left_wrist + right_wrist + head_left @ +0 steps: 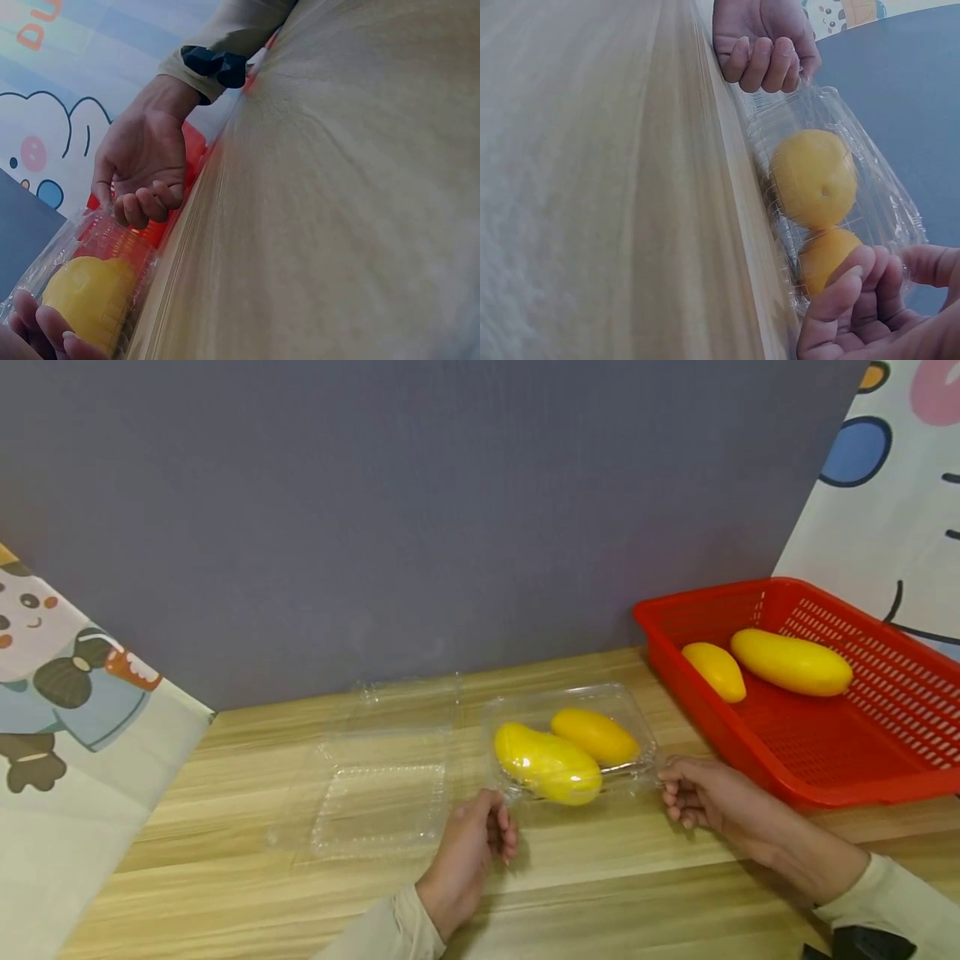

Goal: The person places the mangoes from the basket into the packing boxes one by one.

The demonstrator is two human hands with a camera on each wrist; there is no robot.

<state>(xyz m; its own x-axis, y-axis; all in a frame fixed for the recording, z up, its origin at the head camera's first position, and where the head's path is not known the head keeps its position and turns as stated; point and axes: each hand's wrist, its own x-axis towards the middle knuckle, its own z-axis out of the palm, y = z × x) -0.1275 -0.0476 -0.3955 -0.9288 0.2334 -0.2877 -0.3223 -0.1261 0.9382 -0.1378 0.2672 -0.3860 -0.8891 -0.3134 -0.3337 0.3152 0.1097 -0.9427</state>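
A clear plastic clamshell box [622, 702] stands on the wooden table, its lid over two yellow mangoes. The larger mango [546, 763] lies at the front left, the smaller, more orange mango [596, 737] behind it to the right. At the box's front left corner, my left hand [472, 852] pinches the plastic edge between thumb and curled fingers. My right hand [712, 802] pinches the front right corner the same way, as the left wrist view also shows. Whether the lid is fully latched cannot be made out.
A second clear clamshell box [375, 770] lies unfolded at the left. On the right, a red plastic basket [750, 760] holds a small mango [716, 671] and a long yellow fruit [791, 662]. A grey panel [420, 527] rises behind the table, with cartoon-printed sheets at both sides.
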